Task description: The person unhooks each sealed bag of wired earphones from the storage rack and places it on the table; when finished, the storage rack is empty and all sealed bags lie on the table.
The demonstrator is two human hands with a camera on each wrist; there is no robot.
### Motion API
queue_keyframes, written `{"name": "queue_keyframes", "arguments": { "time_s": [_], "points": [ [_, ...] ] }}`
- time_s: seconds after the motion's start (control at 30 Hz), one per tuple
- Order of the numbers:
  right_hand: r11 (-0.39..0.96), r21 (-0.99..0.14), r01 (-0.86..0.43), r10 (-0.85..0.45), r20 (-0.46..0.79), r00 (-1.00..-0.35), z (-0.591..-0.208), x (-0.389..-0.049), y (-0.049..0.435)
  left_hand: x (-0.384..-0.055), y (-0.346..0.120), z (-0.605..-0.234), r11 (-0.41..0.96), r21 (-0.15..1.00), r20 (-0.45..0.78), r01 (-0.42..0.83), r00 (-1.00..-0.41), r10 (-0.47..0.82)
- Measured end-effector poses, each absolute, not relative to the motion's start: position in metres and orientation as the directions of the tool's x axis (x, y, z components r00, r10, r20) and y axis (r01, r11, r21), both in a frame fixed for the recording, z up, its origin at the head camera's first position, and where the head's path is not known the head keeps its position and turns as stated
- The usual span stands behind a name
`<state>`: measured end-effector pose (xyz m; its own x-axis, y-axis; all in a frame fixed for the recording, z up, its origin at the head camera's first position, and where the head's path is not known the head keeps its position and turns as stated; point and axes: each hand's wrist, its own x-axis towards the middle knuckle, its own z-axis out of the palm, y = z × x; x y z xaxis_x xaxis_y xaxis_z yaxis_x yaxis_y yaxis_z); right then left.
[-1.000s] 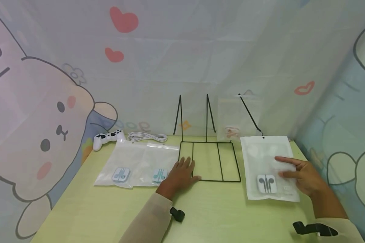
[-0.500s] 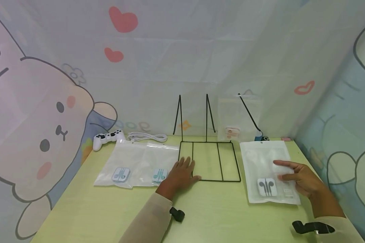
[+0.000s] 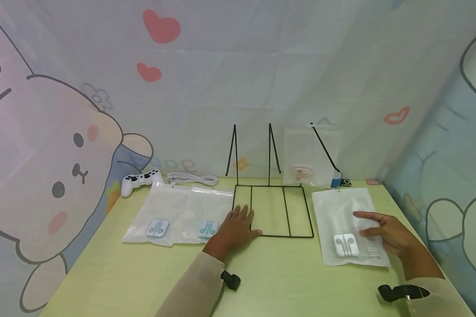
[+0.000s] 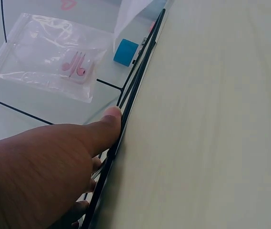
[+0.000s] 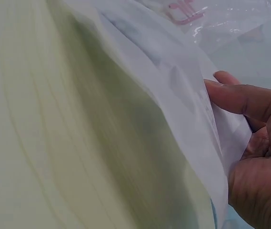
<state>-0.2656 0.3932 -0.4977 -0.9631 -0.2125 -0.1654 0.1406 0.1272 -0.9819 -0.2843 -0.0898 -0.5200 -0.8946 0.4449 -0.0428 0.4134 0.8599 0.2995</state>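
On the right in the head view, my right hand (image 3: 396, 235) pinches the right edge of a white zip bag (image 3: 331, 215). Grey-printed earphones in a case (image 3: 346, 245) show in its lower part. The right wrist view has the bag's sheet (image 5: 183, 105) lifted off the table. With fingers spread, my left hand (image 3: 234, 231) rests on the left part of the black wire display rack (image 3: 287, 211); its thumb touches the front bar (image 4: 135, 86). From the rack's right hook hangs a clear bag (image 3: 293, 149) with pink earphones (image 3: 303, 174).
Left of the rack, two more zip bags (image 3: 174, 204) with earphone cases lie on the table (image 3: 277, 281). Behind them are a white game controller (image 3: 140, 179) and a coiled white cable (image 3: 191, 178). A blue-and-white roll (image 3: 335, 179) and a small black item (image 3: 345, 182) stand back right.
My right hand has drawn the zip bag slightly toward me and to the left, uncovering the roll and small items behind it. The left hand has stayed on the rack.
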Motion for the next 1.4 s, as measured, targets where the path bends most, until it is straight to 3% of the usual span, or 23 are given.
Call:
{"name": "queue_keyframes", "arguments": {
  "time_s": [0.37,0.73,1.4],
  "points": [
    [0.318,-0.927,0.197,-0.112,-0.243,-0.964,-0.508,-0.28,0.393,-0.284,-0.09,-0.522,0.852,0.326,-0.038,0.409,-0.895,0.444],
    [0.404,-0.884,0.237,-0.06,-0.284,-0.957,-0.505,-0.298,0.386,-0.284,-0.092,-0.523,0.852,0.317,-0.03,0.416,-0.894,0.448],
    [0.398,-0.881,0.257,0.035,-0.265,-0.964,-0.511,-0.316,0.381,-0.287,-0.091,-0.524,0.855,0.318,-0.046,0.41,-0.894,0.446]
  ]
}}
